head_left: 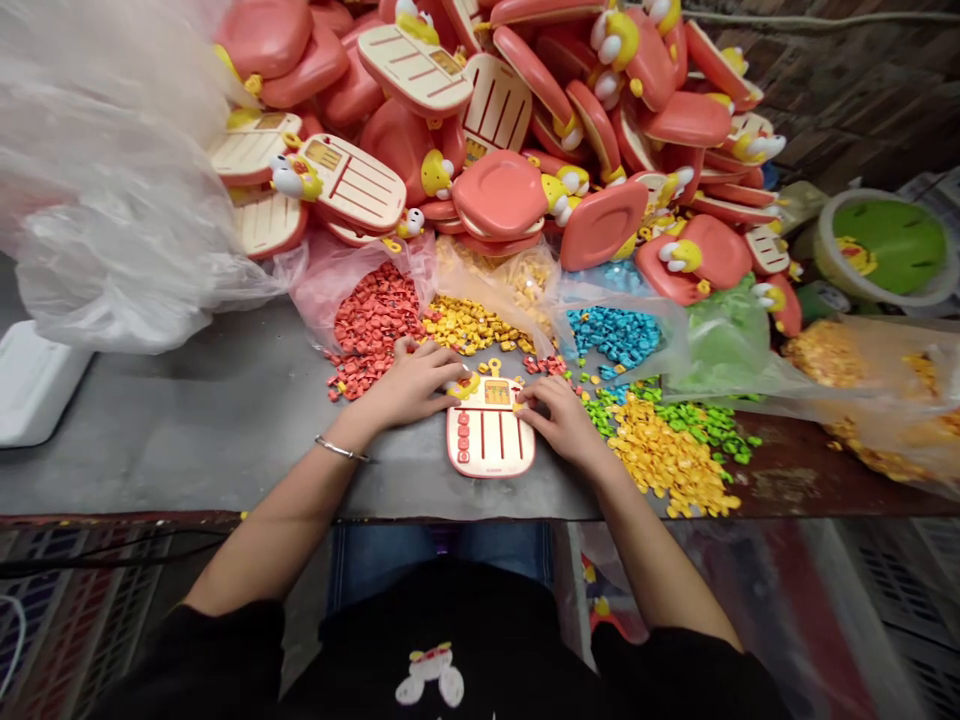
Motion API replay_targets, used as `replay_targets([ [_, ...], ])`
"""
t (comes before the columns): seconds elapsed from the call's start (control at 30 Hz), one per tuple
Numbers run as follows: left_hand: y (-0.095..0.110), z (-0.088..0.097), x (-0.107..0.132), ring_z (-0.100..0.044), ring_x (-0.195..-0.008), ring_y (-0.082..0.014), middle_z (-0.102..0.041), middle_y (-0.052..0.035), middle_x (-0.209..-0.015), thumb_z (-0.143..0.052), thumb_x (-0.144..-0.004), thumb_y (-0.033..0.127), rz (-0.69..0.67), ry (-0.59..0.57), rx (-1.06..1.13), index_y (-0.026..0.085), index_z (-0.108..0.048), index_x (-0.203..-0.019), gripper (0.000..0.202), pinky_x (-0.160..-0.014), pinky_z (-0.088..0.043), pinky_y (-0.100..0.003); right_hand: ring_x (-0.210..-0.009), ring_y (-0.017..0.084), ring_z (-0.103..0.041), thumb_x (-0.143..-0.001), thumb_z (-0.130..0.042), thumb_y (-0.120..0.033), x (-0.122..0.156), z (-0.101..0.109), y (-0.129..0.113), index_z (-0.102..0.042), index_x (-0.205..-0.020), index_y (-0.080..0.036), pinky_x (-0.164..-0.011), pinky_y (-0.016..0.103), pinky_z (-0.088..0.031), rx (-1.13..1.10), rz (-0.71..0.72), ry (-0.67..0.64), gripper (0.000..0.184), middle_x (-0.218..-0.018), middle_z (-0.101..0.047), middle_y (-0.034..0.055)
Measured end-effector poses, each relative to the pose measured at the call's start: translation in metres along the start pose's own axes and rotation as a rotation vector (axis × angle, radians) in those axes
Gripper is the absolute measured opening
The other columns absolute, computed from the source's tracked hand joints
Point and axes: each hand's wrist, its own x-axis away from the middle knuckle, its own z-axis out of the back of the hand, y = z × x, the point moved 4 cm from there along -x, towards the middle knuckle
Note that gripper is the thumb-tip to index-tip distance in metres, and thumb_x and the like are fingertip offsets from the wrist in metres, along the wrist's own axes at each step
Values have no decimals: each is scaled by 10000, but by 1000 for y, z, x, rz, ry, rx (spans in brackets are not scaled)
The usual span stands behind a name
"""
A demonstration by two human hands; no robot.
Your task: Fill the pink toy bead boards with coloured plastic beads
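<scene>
A cream toy board with a pink rim and upright slots lies flat on the grey table in front of me. Several red pieces line its leftmost slot. My left hand has its fingers closed on the board's upper left corner, by a yellow cartoon head. At the upper right edge, my right hand pinches with thumb and forefinger; something small and yellow shows at the fingertips, too small to name surely. A yellow loop sticks up from the board's top.
Loose red, yellow, blue and green pieces spill from plastic bags behind the board. Yellow discs lie right. A tall heap of similar pink boards fills the back. A plastic bag bulges left; a tub stands right.
</scene>
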Motion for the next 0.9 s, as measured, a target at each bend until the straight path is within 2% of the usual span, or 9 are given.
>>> replay_targets([
  [0.1, 0, 0, 0, -513, -1089, -267, -649, -63, -1219, -592, -922, 363, 0, 3, -12, 259, -635, -1115, 223, -881, -230, -439, -807, 212, -530, -915, -619, -297, -1, -1, 0, -618, -866, -197, -729, 336, -410, -51, -4, -52, 111, -779, -580, 30],
  [0.2, -1, 0, 1, -510, -1096, -273, -651, -63, -1215, -600, -916, 366, 0, 3, -11, 259, -635, -1113, 227, -881, -230, -444, -784, 206, -531, -899, -642, -311, -4, -3, -1, -609, -831, -197, -706, 328, -404, -61, -11, -27, 137, -765, -585, 28],
  [0.4, -2, -1, 1, -507, -1101, -275, -647, -65, -1217, -606, -912, 359, -3, 3, -24, 249, -634, -1093, 213, -886, -227, -456, -732, 208, -534, -867, -685, -327, 2, -18, -10, -583, -776, -204, -669, 328, -398, -4, -106, 163, 184, -717, -601, 25],
  [0.53, 2, 0, 0, -512, -1114, -277, -648, -61, -1225, -607, -911, 343, 3, 6, -14, 252, -640, -1095, 207, -891, -231, -456, -742, 225, -537, -895, -646, -350, 7, -34, -23, -587, -795, -209, -684, 348, -390, 132, -167, 263, 183, -701, -611, 33],
  [0.63, 4, 1, 1, -518, -1121, -278, -645, -59, -1233, -607, -912, 337, 7, 12, -11, 252, -641, -1104, 212, -899, -235, -457, -797, 235, -556, -933, -586, -312, 2, -42, -32, -605, -866, -204, -725, 358, -400, 156, -121, 208, 129, -772, -645, 50],
  [0.77, 4, 1, 1, -518, -1125, -275, -644, -57, -1231, -603, -924, 355, 6, 15, -23, 254, -637, -1111, 215, -898, -232, -456, -879, 242, -562, -940, -572, -272, -10, -48, -39, -612, -912, -195, -791, 358, -420, 127, 6, 68, 91, -875, -672, 70],
  [0.9, 1, -1, 1, -517, -1123, -274, -645, -52, -1235, -599, -929, 381, -4, 11, -18, 262, -633, -1118, 226, -895, -228, -454, -894, 259, -536, -928, -551, -236, -12, -53, -46, -613, -910, -175, -799, 377, -410, 270, 64, -12, 88, -903, -655, 98],
])
